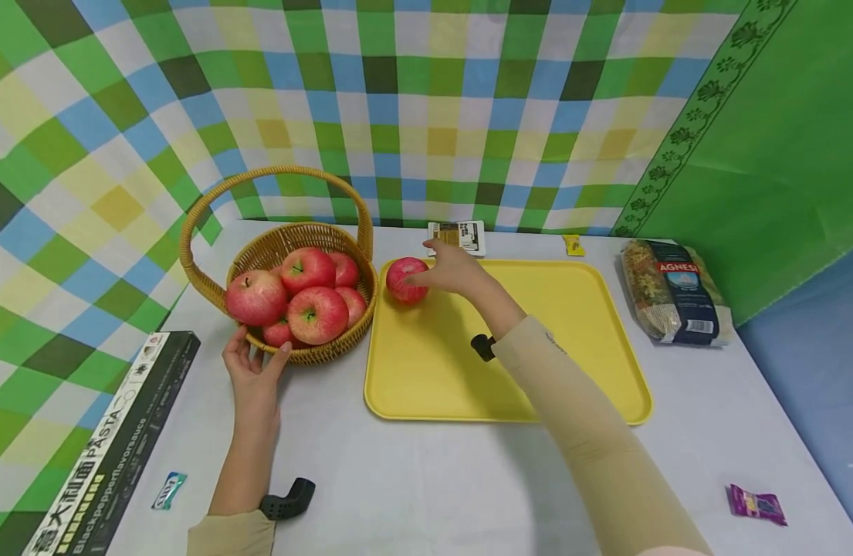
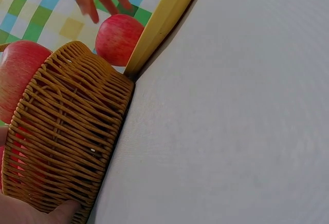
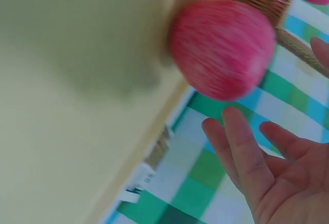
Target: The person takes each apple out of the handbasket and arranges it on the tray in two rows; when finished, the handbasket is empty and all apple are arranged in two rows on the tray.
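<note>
In the head view, a wicker basket [image 1: 329, 354] with a tall handle stands at the left, filled with several red apples [image 1: 318, 315]. My left hand [image 1: 251, 372] holds it by its front left side, the thumb pressed on the woven wall [image 2: 67, 131] in the left wrist view. A single apple [image 1: 406, 280] sits in the far left corner of a yellow tray [image 1: 523, 340]. Over that corner is my right hand [image 1: 454, 270], fingers spread and holding nothing. In the right wrist view its fingertips are apart from the apple [image 3: 223, 49].
A pasta box [image 1: 113, 448] and a teal packet [image 1: 169, 490] lie at the left. Behind the tray are a white-and-brown pack [image 1: 468, 236] and a yellow packet [image 1: 573, 245]. Right of it are a pasta bag [image 1: 676, 289] and a purple packet [image 1: 756, 504].
</note>
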A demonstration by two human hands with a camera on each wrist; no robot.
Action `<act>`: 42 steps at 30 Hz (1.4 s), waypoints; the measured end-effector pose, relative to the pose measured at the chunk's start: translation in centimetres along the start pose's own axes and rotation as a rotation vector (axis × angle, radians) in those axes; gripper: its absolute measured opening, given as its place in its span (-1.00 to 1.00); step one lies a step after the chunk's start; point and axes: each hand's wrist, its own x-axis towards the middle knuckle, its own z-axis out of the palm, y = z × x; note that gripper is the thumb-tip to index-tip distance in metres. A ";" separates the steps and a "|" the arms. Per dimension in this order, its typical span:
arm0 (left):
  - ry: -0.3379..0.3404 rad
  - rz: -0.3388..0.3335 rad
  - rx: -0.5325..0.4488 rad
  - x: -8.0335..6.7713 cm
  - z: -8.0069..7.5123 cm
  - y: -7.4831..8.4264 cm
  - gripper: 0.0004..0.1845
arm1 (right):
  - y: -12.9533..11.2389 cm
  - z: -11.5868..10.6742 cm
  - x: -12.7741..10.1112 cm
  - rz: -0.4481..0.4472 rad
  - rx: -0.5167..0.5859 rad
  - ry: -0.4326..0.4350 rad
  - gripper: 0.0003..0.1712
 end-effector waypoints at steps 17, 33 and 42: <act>0.003 -0.024 0.001 0.1 0.2 0.3 -0.14 | -4.5 3.6 -5.1 -0.437 0.135 0.087 -0.02; 0.001 -0.012 0.008 -0.2 0.2 0.3 -0.15 | -8.4 7.8 -4.4 -0.575 0.019 0.064 -0.05; -0.001 0.005 0.011 -0.1 0.0 0.0 -0.14 | -9.1 8.5 -3.6 -0.553 -0.082 0.061 -0.10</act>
